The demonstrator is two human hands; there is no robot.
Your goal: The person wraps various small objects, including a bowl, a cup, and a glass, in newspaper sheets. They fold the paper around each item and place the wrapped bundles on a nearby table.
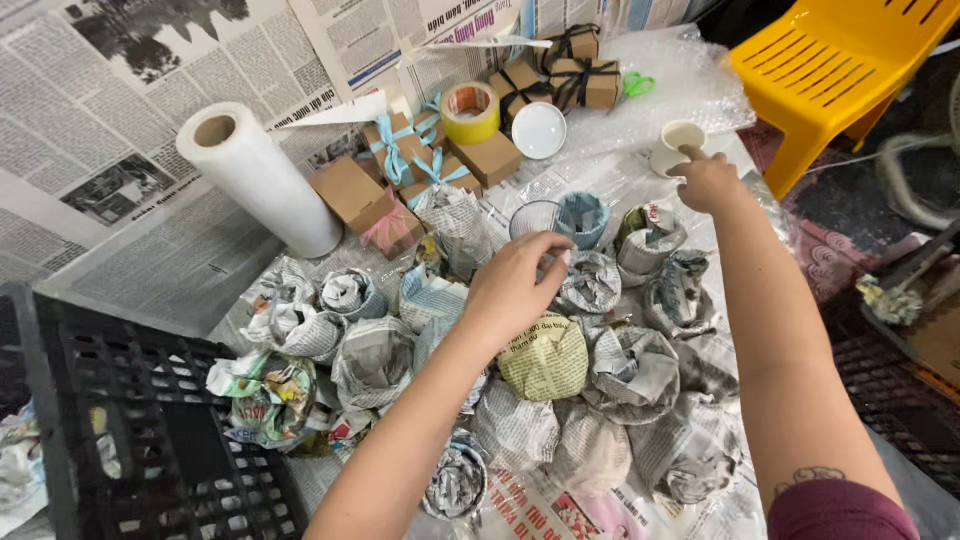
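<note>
Several cups wrapped in crumpled newspaper [545, 362] crowd the middle of a table covered in newsprint. My left hand [515, 285] hovers over them, fingers pinched near the rim of a clear glass [533, 217]; whether it grips anything I cannot tell. Beside the glass stands a cup lined with blue-grey paper [583, 216]. My right hand [708, 183] reaches far ahead, its index finger hooked on the rim of a bare cream cup [677, 146].
A black plastic crate [120, 420] stands at the near left. A white roll [258, 175], small brown boxes with blue ribbons [405, 150], yellow tape [470, 111], a white lid [539, 130], black-ribboned boxes [560, 75] and bubble wrap [680, 75] lie behind. A yellow plastic chair [840, 70] sits right.
</note>
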